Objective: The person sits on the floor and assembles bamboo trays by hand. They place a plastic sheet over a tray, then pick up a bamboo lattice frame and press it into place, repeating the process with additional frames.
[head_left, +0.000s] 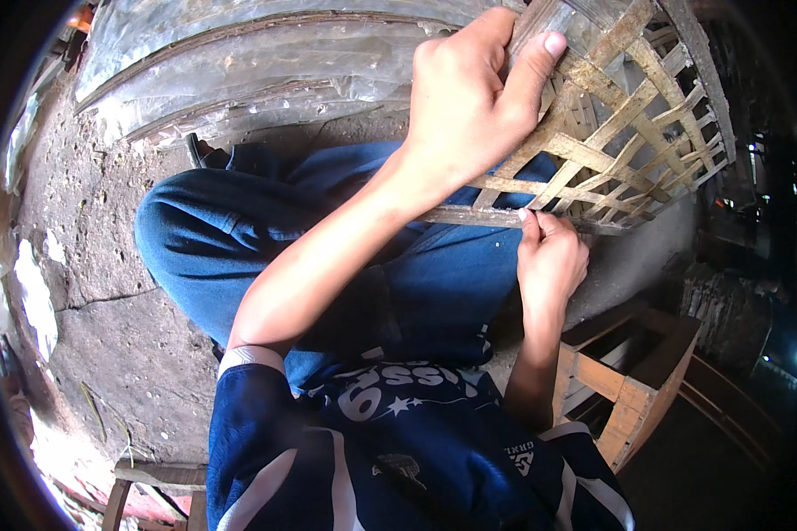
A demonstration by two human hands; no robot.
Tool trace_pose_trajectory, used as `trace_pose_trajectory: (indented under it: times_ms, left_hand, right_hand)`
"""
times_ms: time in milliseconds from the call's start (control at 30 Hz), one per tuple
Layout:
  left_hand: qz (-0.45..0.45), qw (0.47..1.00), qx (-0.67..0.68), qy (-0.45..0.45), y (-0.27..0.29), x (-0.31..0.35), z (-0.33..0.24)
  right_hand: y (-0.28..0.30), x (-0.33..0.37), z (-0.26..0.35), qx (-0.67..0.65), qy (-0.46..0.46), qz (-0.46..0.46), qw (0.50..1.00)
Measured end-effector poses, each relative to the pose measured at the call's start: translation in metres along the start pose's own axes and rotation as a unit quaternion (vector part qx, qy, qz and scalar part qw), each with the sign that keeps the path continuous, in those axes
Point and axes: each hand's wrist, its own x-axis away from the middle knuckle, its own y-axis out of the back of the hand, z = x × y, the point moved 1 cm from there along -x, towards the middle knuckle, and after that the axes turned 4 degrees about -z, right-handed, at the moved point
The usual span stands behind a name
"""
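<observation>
A woven bamboo basket [584,152] with open lattice sides and a wooden frame is tilted at the upper right, partly over my blue-trousered lap. At its upper edge, my left hand [469,102] wraps round a wooden bar of the frame, thumb on the near side. Lower down, my right hand [551,257] pinches the thin wooden strip along the bottom edge between thumb and fingers. The basket's far side is mostly hidden behind its own lattice, and no tool shows in either hand.
Wooden slats wrapped in clear plastic sheeting [266,62] lie across the top. A small open-framed wooden stool [624,389] stands at my right. Another low wooden stool [164,473] is at the lower left. Rough, cracked concrete floor [97,221] spreads on the left.
</observation>
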Motion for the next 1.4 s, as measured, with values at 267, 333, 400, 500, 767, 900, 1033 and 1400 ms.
trace_pose_trajectory:
  times_ms: [267, 333, 400, 500, 767, 900, 1033, 1400]
  left_hand:
    - [-0.058, 0.992, -0.058, -0.098, -0.005, -0.002, 0.013]
    - [-0.057, 0.992, -0.053, -0.096, -0.006, -0.001, 0.013]
    - [-0.060, 0.992, -0.051, -0.099, -0.005, -0.001, 0.013]
    - [-0.064, 0.992, -0.041, -0.097, -0.006, -0.001, 0.012]
    - [-0.034, 0.993, -0.074, -0.089, 0.000, -0.001, 0.011]
    - [-0.007, 0.999, 0.008, -0.032, 0.002, -0.001, 0.003]
    - [0.008, 0.994, 0.083, 0.064, 0.004, 0.001, -0.015]
    - [0.003, 0.997, 0.078, 0.018, 0.004, -0.002, -0.004]
  right_hand:
    - [0.001, 0.000, 0.007, 0.030, 0.021, 0.001, 0.999]
    - [0.003, -0.003, 0.007, 0.032, 0.038, 0.011, 0.999]
    - [0.004, -0.007, 0.006, 0.023, 0.060, 0.021, 0.998]
    - [0.001, -0.007, 0.000, -0.014, 0.064, 0.020, 0.998]
    - [-0.014, -0.001, -0.011, -0.182, 0.010, -0.009, 0.983]
    - [-0.023, 0.001, -0.021, -0.223, 0.026, -0.031, 0.974]
    - [-0.030, 0.003, -0.060, -0.408, -0.059, 0.057, 0.909]
    - [-0.069, 0.065, -0.282, 0.010, -0.043, -0.165, 0.985]
